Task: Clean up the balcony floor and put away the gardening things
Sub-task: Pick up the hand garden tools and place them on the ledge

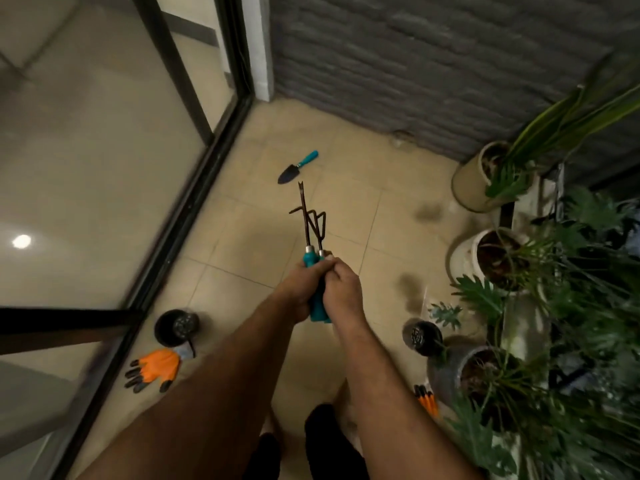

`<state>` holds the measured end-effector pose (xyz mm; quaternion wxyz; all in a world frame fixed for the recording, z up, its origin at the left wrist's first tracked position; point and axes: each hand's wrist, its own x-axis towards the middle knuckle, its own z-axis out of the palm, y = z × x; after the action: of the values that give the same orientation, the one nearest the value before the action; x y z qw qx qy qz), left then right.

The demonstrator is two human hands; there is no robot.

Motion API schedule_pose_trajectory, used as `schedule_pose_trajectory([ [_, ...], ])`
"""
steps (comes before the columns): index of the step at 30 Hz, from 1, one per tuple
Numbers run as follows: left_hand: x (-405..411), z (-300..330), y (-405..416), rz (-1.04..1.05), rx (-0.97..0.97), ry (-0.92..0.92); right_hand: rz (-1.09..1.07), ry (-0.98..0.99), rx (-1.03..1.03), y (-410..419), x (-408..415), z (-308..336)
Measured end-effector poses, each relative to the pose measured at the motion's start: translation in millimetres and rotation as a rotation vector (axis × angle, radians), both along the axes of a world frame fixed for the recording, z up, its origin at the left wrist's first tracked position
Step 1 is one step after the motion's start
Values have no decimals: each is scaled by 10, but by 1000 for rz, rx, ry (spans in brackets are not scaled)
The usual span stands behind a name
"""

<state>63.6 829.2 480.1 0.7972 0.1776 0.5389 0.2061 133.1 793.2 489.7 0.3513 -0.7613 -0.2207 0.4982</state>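
Glass sliding door [104, 161] with dark frame, occupying the left side. Grey brick wall [433, 57] meets the door at a white post [258, 46], at the far corner. Potted plants [554, 271] stand in a row well to the right of the door, the farthest pot [474, 181] against the wall's foot.

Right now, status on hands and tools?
Left hand and right hand grip teal-handled tools. Trowel lies on floor ahead. Path unobstructed.
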Motion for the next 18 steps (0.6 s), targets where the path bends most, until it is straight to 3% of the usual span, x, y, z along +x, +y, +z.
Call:
schedule_pose_trajectory([
  [4,132,-15,359,38,38,62,-26,-153,44,385,138,-113],
  [7,309,-177,668,77,-18,131,-24,-117,17,697,339,-267],
  [18,837,-178,2091,292,-92,86,270,-195,21,2323,1192,-287],
])
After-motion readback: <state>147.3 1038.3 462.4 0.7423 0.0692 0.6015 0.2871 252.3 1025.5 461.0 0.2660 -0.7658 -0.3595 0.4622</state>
